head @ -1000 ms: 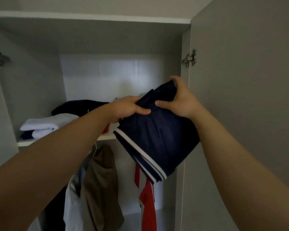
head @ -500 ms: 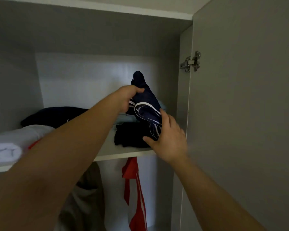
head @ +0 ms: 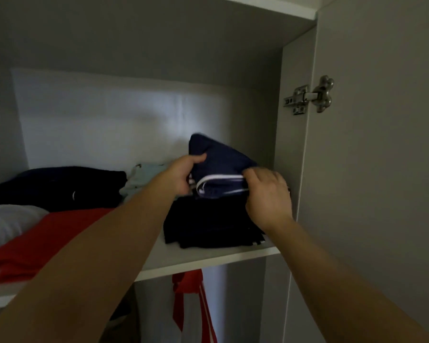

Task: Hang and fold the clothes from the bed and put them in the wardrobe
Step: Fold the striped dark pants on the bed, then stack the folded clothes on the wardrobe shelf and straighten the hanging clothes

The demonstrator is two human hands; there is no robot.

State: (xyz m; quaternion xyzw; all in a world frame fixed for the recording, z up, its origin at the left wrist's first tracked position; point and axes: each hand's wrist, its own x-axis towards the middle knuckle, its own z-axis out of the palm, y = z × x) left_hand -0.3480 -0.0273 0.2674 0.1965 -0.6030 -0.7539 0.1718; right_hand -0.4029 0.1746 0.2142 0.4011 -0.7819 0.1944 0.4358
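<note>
Head view, key relation: the folded navy shorts (head: pixel 221 162) sit between both hands, striped hem toward the person, far corner tipped up toward the back wall. The hem's long line runs left to right.
Left hand (head: pixel 182 175): grips the shorts' left edge, thumb on top and fingers curled beneath.
Right hand (head: pixel 268 194): fingers curled over the striped right end, pinching it. The tips are hidden.
Nearer hand: neither, as both touch the cloth.
Where it is: over the black pile (head: pixel 208 224) at the right end of the shelf (head: pixel 208 258), low edge seemingly touching it.
Shelf contents: pale blue top (head: pixel 139 174), black jumper (head: pixel 60 186), red garment (head: pixel 47 236), white garment (head: pixel 5 224).
Below the shelf: a red and white garment (head: pixel 193 305) hangs.
Likely next: lay the raised corner flat on the pile, inside the wardrobe (head: pixel 290 144).
</note>
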